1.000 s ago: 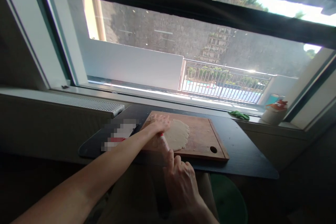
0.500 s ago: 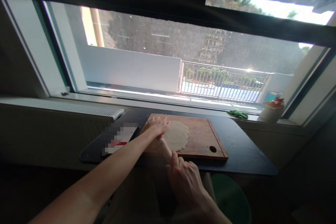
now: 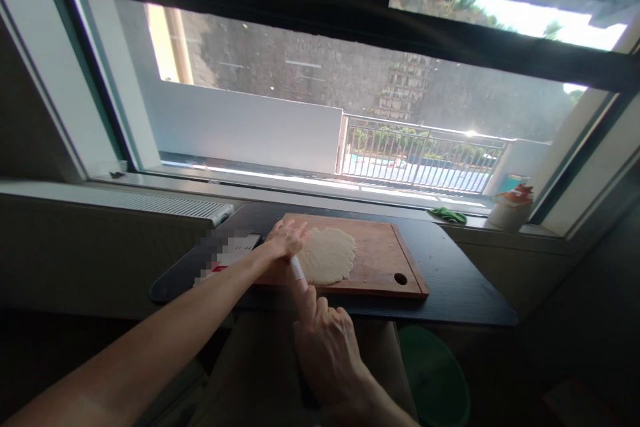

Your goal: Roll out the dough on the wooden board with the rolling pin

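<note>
Rolling pin (image 3: pixel 298 271) beneath outstretched fingers of left hand (image 3: pixel 286 238), with clamping unclear, and within curled fingers of right hand (image 3: pixel 329 333); flattened dough (image 3: pixel 330 256) just right of left fingers, on wooden cutting board (image 3: pixel 379 259)

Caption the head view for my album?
Left hand and right hand on a rolling pin; flattened dough on a wooden cutting board.

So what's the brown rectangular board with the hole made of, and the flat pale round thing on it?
The brown rectangular board with the hole looks like wood with a dull finish: its warm brown is patchy, though fine grain is hard to see. The flat, pale, roundish sheet is probably soft, matte dough, judging by its ragged edge and creamy colour.
</note>
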Demonstrator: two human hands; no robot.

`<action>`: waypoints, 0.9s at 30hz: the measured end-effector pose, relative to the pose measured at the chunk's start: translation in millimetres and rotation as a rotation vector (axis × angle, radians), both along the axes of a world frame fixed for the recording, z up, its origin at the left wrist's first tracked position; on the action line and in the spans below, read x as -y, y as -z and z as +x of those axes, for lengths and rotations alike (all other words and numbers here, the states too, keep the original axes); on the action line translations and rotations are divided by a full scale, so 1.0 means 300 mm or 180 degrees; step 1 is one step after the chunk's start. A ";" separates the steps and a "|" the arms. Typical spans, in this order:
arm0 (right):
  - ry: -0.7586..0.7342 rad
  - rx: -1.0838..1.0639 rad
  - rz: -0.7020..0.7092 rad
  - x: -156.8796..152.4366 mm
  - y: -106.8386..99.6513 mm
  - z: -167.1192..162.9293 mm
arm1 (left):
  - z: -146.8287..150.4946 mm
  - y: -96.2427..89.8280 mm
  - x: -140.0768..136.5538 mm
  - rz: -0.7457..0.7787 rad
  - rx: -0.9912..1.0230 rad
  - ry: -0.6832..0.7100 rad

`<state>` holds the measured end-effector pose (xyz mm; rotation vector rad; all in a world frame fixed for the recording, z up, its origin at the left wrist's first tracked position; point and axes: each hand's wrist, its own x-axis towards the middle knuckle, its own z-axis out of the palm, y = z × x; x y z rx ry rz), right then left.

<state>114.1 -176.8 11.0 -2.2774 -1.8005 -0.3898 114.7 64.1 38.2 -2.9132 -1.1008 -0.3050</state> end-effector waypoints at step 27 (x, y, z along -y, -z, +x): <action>0.0355 0.0332 0.0412 0.013 0.008 0.191 | -0.016 0.028 0.024 -0.0162 0.0044 -0.0313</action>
